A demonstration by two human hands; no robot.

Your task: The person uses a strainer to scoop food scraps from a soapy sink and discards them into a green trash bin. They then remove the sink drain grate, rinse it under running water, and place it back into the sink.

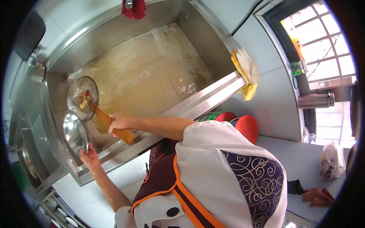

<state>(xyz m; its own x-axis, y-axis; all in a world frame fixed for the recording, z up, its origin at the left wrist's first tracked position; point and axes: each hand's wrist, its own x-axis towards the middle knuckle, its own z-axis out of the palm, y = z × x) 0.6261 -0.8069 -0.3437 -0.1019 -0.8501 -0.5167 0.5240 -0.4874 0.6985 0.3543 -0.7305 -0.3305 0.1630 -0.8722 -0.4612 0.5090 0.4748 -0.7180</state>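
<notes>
My right hand (121, 123) grips the wooden handle (101, 114) of a round metal skimmer (76, 92). Small red and pale food scraps (85, 95) and a yellow piece (83, 104) lie in the skimmer, near the base of its handle. The rim of a shiny stainless steel bowl (73, 132) is pinched in my left hand (90, 158). The bowl is tilted, its upper edge close to or touching the skimmer's lower rim. Both are over the left end of a large stainless steel sink (205, 47), where cloudy yellowish water (142, 77) covers the bottom.
A white and yellow glove pair (246, 72) drapes over the sink's right corner. A red cloth or glove (134, 11) hangs at the far rim. Red plastic lids or basins (247, 128) stand beyond the near edge. At right, a plastic bag (332, 162) sits on a grey counter (273, 145).
</notes>
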